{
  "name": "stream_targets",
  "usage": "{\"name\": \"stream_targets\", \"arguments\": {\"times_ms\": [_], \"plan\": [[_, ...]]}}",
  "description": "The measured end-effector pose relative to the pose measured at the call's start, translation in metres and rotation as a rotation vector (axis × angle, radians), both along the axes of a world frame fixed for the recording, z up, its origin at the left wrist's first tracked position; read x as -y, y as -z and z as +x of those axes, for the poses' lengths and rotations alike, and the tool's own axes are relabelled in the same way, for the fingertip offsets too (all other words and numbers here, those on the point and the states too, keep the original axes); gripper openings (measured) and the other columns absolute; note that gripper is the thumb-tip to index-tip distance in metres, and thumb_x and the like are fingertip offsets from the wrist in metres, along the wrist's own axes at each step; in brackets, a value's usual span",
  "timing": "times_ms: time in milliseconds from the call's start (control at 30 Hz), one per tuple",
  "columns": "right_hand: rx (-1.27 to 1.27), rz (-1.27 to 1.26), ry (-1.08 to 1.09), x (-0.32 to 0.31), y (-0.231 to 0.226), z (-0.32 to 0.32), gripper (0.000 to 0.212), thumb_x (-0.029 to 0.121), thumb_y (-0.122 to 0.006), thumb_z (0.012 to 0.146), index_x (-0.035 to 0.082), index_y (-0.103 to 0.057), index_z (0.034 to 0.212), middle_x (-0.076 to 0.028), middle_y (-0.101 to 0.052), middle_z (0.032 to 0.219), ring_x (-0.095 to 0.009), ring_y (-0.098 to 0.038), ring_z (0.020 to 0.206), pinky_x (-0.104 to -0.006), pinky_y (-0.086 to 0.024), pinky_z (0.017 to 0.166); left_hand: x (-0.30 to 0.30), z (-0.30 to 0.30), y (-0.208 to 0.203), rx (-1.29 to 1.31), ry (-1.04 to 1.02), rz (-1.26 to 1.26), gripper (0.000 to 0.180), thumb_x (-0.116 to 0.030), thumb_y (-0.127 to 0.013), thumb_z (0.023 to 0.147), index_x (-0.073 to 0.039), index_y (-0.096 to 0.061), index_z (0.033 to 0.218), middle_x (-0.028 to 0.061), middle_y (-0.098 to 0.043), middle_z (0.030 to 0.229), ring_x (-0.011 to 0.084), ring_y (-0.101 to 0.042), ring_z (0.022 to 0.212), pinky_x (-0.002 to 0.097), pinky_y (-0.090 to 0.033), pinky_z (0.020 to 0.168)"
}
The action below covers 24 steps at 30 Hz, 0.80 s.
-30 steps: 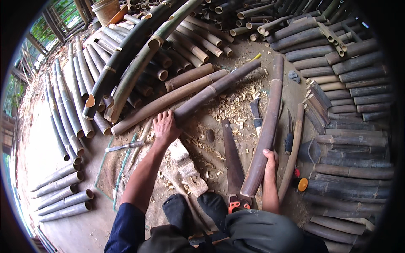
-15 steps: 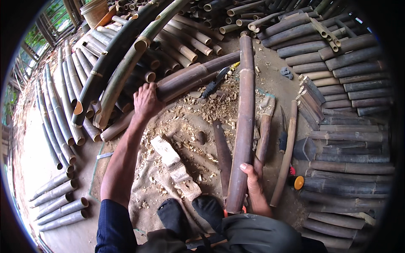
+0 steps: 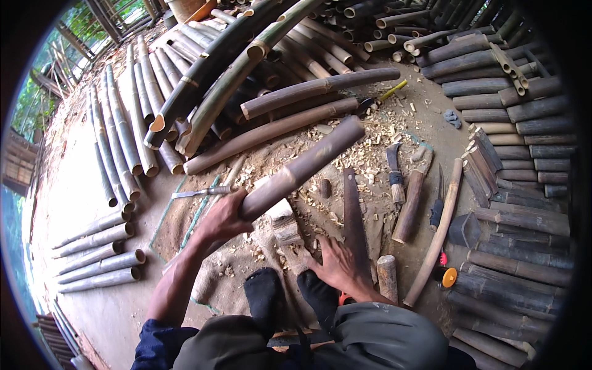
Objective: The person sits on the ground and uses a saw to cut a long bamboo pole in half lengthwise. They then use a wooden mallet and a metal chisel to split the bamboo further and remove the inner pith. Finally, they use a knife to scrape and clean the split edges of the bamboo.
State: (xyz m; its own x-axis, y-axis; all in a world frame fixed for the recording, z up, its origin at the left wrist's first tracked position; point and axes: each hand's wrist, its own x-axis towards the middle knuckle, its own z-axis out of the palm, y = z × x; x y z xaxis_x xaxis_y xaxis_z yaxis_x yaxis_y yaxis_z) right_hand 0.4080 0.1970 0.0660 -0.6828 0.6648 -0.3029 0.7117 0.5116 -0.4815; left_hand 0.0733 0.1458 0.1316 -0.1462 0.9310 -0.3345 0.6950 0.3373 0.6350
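Note:
My left hand (image 3: 223, 216) is wrapped round a thick brown bamboo pole (image 3: 308, 163), which slants up from beside my left forearm towards the back right. The pole's lower part is hidden behind my hand and arm. My right hand (image 3: 338, 262) holds nothing; its fingers are spread low over the sacking beside the pale, carved wooden block (image 3: 285, 228). Part of that block lies beneath the held pole. Just right of my right hand lies a saw (image 3: 356, 213) with a long dark blade. My dark-covered feet (image 3: 264, 299) flank the near end of the block.
Wood chips cover the ground. A broad-bladed knife (image 3: 394, 176), short bamboo piece (image 3: 413, 206), black-handled knife (image 3: 436, 213) and long stick (image 3: 435, 234) lie right. Bamboo stacks (image 3: 524, 237) line the right side. Two brown poles (image 3: 320, 92) lie ahead. Long bamboo (image 3: 231, 86) juts in from behind.
The pole that stood upright in my right hand is no longer there, and that hand is open. My left hand has come nearer from the back poles and grips a slanted pole. The view has shifted.

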Motion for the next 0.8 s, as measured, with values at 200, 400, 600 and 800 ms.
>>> {"name": "stream_targets", "arguments": {"times_ms": [200,400,600,800], "plan": [[0.108,-0.167,0.049,0.025,0.035,-0.032,0.097,0.051,-0.080,0.077,-0.004,-0.039,0.145,-0.035,-0.059,0.129,-0.048,-0.064,0.116,-0.0573,-0.054,0.096,0.107,0.011,0.048,-0.174,-0.134,-0.009,0.055,-0.017,-0.081,0.068,-0.009,-0.064,0.120,0.0182,-0.071,0.097,0.0391,-0.070,0.094,0.0480,-0.055,0.083],[-0.028,-0.409,0.361,-0.052,0.060,0.031,0.048,0.040,-0.064,0.096,0.002,-0.066,0.124,-0.024,-0.072,0.117,-0.039,-0.071,0.109,-0.0499,-0.056,0.094,0.166,0.010,0.107,-0.331,-0.129,0.116,0.051,-0.017,-0.079,0.076,-0.012,-0.064,0.124,0.0130,-0.068,0.107,0.0344,-0.067,0.105,0.0467,-0.049,0.093],[-0.180,-0.118,0.277,-0.185,0.048,-0.017,0.032,0.019,-0.058,0.100,0.005,-0.067,0.128,-0.020,-0.071,0.125,-0.031,-0.072,0.100,-0.0469,-0.057,0.082,0.165,0.024,0.086,-0.374,-0.223,0.031,0.072,-0.018,-0.086,0.069,-0.013,-0.057,0.135,0.0125,-0.059,0.127,0.0346,-0.055,0.124,0.0473,-0.041,0.105],[-0.075,-0.179,0.096,-0.207,0.056,-0.069,0.027,0.007,-0.059,0.099,0.006,-0.061,0.126,-0.015,-0.071,0.103,-0.015,-0.061,0.074,-0.0350,-0.053,0.064,0.164,0.013,0.090,-0.282,-0.188,-0.040,0.066,-0.018,-0.083,0.066,-0.010,-0.059,0.126,0.0146,-0.062,0.122,0.0351,-0.056,0.121,0.0481,-0.042,0.102]]}}
